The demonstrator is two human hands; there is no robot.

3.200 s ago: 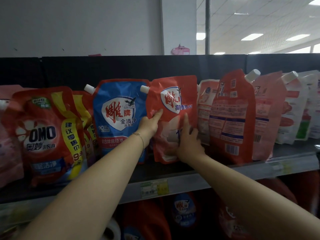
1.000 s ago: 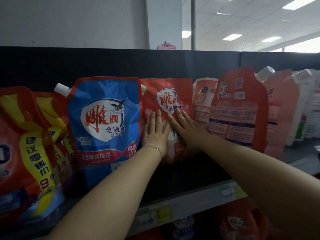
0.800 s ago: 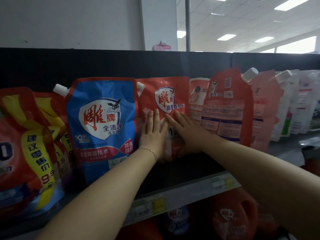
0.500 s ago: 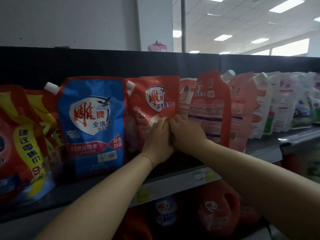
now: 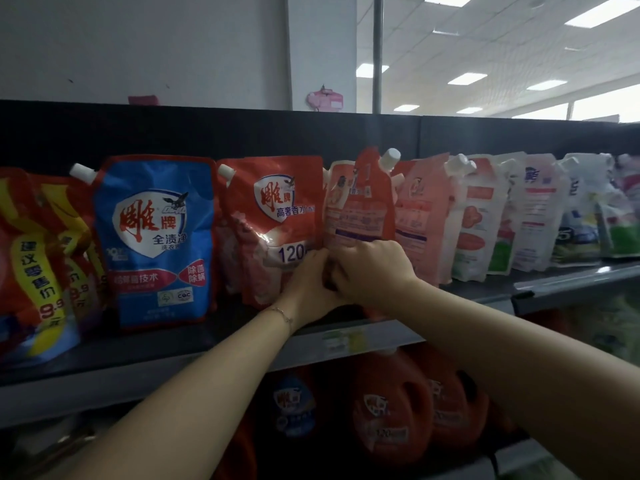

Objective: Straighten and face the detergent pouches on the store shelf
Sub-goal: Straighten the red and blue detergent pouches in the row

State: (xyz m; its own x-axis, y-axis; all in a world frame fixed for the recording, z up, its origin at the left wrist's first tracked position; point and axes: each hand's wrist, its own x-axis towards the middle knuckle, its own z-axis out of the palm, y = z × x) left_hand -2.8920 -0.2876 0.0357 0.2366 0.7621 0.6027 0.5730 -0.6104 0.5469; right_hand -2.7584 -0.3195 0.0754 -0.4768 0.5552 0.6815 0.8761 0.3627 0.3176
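A row of detergent pouches stands on the black shelf [image 5: 166,372]. A blue pouch [image 5: 152,237] and a red pouch [image 5: 273,209] next to it face front and stand upright. Right of them, a red pouch with its printed back outward [image 5: 363,202] is tilted and partly edge-on, its white cap up at the right. My right hand [image 5: 370,268] grips its lower half with curled fingers. My left hand [image 5: 308,282] curls against that pouch's lower left edge, touching my right hand and overlapping the front-facing red pouch's corner. The held pouch's bottom is hidden.
Red-and-yellow pouches [image 5: 31,258] lean at the far left. A pink pouch [image 5: 422,216] and several white pouches [image 5: 481,216] stand turned sideways to the right. Red detergent jugs [image 5: 388,410] fill the shelf below. A black back panel [image 5: 242,133] rises behind the row.
Both hands left the face of the front-facing red pouch, slid right and closed on the back-facing red pouch, which has turned narrower. My view shifted right.
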